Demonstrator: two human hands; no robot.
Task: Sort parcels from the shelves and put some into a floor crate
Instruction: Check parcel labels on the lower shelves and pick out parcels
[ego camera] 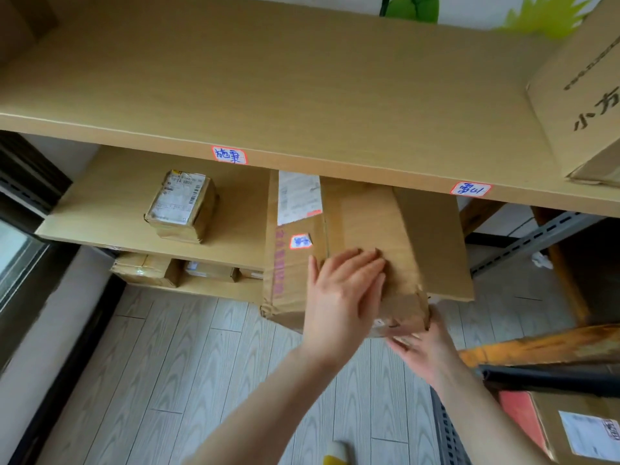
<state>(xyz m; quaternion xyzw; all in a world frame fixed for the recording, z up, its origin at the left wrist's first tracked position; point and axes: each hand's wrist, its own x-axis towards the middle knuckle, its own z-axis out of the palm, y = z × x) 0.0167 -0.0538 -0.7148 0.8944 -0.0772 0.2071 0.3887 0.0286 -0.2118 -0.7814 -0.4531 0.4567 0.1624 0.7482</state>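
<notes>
fingers (365, 263) flat: left hand (342, 293) atop parcel (362, 223), right hand (423, 352) beneath

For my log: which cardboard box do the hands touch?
The large box jutting from the middle shelf: left hand flat on top, right hand at its near corner. The small taped parcel stands untouched.
</notes>
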